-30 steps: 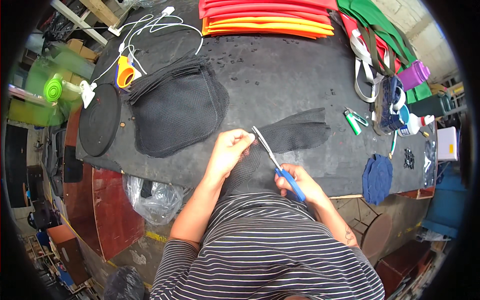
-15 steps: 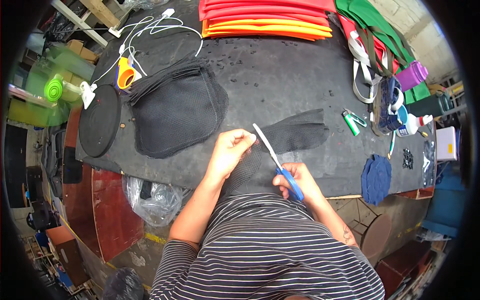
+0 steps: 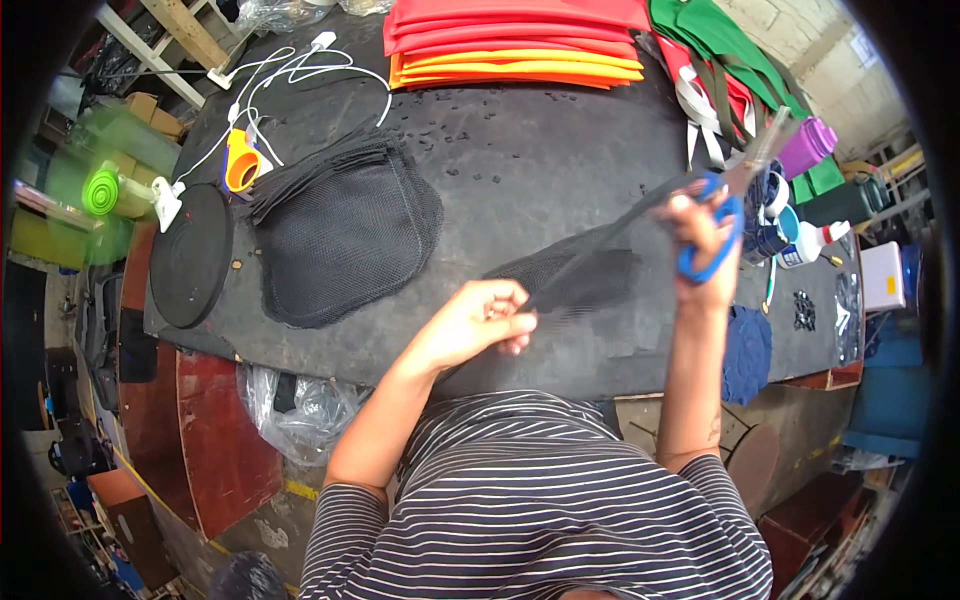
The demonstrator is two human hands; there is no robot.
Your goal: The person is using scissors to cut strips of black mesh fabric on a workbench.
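Note:
My left hand (image 3: pixel 478 325), thumb and fingers pinched together, grips the near end of a black mesh piece (image 3: pixel 560 265) in front of my body. My right hand (image 3: pixel 703 250) is raised over the right side of the table, with blue-handled scissors (image 3: pixel 735 222) in its grip. The blades point up and away to the right, blurred by motion. A mesh edge stretches in a taut line from my left hand up to the fingers of my right, which seem to pinch its far end too; blur hides the exact contact.
A stack of black mesh pieces (image 3: pixel 340 240) lies left on the black table, beside a dark round disc (image 3: pixel 190 255). Folded red and orange cloths (image 3: pixel 515 45) stand at the back. A purple cup (image 3: pixel 808 148), bottles and a navy cloth (image 3: pixel 747 355) are at the right.
My right hand has swung up and right with the scissors, away from my left hand. The mesh edge is now drawn out between them. My left hand has shifted slightly right and nearer.

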